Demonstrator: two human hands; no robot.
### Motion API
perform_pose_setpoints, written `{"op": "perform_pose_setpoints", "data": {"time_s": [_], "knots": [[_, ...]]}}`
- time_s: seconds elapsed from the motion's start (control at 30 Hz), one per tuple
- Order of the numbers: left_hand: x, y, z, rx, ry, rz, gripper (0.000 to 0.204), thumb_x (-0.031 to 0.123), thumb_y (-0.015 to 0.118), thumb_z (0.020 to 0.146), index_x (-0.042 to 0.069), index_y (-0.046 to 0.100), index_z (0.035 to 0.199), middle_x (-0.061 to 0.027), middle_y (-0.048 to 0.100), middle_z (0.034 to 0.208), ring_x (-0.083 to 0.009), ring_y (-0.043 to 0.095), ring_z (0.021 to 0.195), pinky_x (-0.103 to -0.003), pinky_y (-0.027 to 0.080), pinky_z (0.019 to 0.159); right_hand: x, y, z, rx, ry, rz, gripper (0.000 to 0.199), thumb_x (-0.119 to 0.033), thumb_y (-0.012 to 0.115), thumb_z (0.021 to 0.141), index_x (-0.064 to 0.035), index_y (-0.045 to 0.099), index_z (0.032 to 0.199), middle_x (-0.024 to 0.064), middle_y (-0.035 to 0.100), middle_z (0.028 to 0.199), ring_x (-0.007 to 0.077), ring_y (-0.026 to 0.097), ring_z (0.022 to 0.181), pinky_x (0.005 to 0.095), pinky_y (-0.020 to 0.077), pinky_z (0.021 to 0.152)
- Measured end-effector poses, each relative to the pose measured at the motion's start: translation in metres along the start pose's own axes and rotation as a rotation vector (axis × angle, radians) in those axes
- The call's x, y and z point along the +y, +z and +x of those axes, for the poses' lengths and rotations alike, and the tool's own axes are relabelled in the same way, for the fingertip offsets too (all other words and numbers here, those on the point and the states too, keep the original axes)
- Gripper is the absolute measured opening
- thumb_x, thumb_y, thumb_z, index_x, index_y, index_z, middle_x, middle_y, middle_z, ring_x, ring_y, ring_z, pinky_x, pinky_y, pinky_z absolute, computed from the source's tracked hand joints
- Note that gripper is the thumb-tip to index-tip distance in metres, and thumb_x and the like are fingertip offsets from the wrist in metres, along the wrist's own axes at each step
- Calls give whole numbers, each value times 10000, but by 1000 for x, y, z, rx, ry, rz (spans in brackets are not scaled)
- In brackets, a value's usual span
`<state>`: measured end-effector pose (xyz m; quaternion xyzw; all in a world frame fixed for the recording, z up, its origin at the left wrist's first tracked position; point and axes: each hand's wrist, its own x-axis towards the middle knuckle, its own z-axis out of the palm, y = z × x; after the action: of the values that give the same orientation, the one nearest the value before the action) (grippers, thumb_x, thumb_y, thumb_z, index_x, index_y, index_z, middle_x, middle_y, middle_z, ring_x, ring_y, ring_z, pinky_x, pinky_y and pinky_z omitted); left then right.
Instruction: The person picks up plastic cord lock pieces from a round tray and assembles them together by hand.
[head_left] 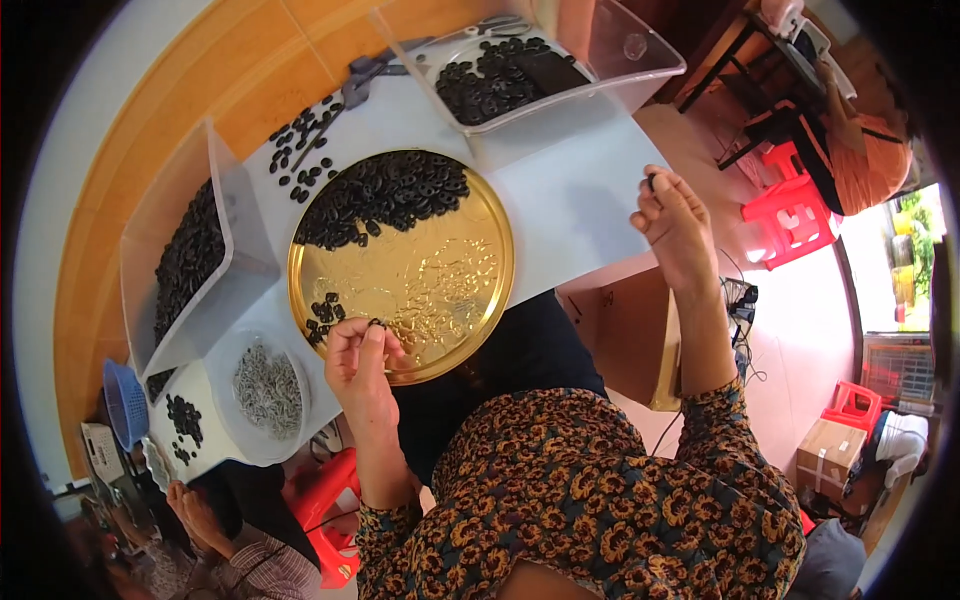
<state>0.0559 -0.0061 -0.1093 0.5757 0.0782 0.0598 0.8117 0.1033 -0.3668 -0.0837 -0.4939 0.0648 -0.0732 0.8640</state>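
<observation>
My left hand [362, 375] is over the near left rim of a round gold tray [330, 262], thumb and fingers pinching a small black piece [377, 323]. Raised to the right of the table, my right hand [677, 225] is closed in a pinch on another small black piece [652, 182]. A heap of black oval pieces [385, 195] covers the tray's far part. Fewer black pieces [323, 318] lie by its left rim, close to my left hand. Small shiny bits [440, 285] are scattered on its right half; their kind is too small to tell.
Clear plastic bins of black pieces stand left [225, 215] and far [600, 95] on the pale table [570, 200]. A bowl of small silvery parts [268, 390] sits near left. Another person's hands [200, 520] are lower left; a person in orange [880, 160] sits far right.
</observation>
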Motion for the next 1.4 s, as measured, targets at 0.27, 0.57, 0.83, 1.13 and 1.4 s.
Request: {"op": "perform_pose_setpoints", "data": {"time_s": [0.27, 0.57, 0.83, 1.13, 1.4], "knots": [[2, -12, 5, -48, -14, 12, 86, 3, 581, 882, 20, 554, 962, -70, 588, 818, -149, 554, 701, -271, 460, 634, 3, -59, -31, -39, -93, 304, 230, -187, 584, 934, -31, 584, 1103, -26, 482, 811, 60, 441, 677, 249, 417, 650], [11, 7, 21, -138, -25, 104, 55, 50, 575, 908, 47, 564, 962, -42, 594, 827, -130, 549, 727, -268, 449, 656, 143, -108, -61, 387, 287, 699, 156, -182, 555, 940, -59, 529, 1031, 35, 542, 888, 119, 563, 758, 291, 527, 710], [6, 10, 39, -193, -116, 131, 40, 61, 580, 907, 77, 580, 943, -43, 597, 826, -140, 551, 730, -262, 441, 654, 211, -185, 45, 996, -19, 312, 162, -147, 530, 903, 6, 579, 887, 69, 572, 787, 152, 583, 690, 314, 562, 646], [0, 17, 34, -178, -149, 115, 44, 55, 577, 907, 70, 580, 948, -48, 599, 825, -146, 555, 733, -259, 449, 655, 229, -226, 163, 622, -160, 66, 362, -283, 476, 930, 38, 625, 1005, 122, 635, 932, 213, 594, 828, 352, 500, 777], [12, -1, 19, -50, -102, 82, 70, 49, 586, 899, 45, 575, 968, -70, 606, 831, -165, 572, 744, -287, 470, 666, 190, -177, 101, 610, 210, -148, 359, -395, 490, 939, -83, 640, 1035, 83, 622, 941, 190, 554, 858, 347, 469, 731]]}}
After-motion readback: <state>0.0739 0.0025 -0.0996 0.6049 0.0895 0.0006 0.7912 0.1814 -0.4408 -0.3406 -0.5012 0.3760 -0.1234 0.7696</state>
